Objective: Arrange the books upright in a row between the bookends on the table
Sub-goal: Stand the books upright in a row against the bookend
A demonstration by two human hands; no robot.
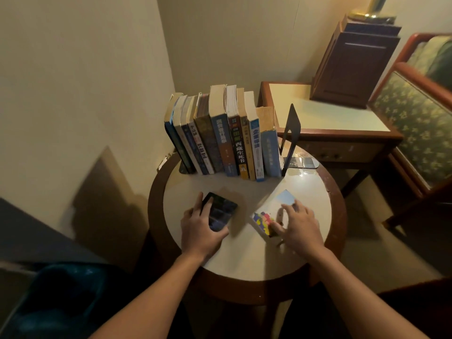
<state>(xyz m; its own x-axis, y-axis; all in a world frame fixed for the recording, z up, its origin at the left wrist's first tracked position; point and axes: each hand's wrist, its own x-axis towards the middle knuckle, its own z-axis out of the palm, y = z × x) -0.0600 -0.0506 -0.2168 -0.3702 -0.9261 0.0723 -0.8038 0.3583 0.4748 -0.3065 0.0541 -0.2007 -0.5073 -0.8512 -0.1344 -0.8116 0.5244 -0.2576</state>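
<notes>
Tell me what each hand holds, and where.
The left hand grips the dark book by its left edge and near corner, flat on the table. The right hand only rests on the white book; no grip shows.

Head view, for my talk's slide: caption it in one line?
Left hand grips a dark book, right hand rests on a colourful book, before the upright row.
</notes>
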